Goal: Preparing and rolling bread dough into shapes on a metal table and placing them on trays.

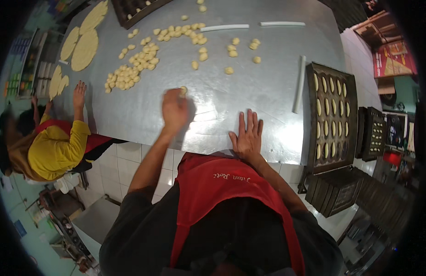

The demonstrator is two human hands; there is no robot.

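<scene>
While I am looking down over the red apron [231, 186], the right grip [248, 141] is lying open and palm down on the near part of the tabletop [268, 101], its fingers spreading. Farther in, the left grip [174, 110] is curling, and a small dough piece [183, 90] is showing at its far right, right by the fingertips; with the blur, I cannot tell whether they are closing on it or only touching it. To my right, a dark tray [311, 117] is holding rows of long pale pieces [327, 106], with a white rod [299, 84] lying just beside it. To my left, a co-worker in yellow is resting a hand [79, 94] on the tabletop near flat dough sheets [85, 49]. Beyond the left grip, a cluster of dough balls [125, 77] is sitting to the left, and loose balls [233, 53] are lying to the right. Farther off, two white tubes [224, 27] are lying nearly end to end.
</scene>
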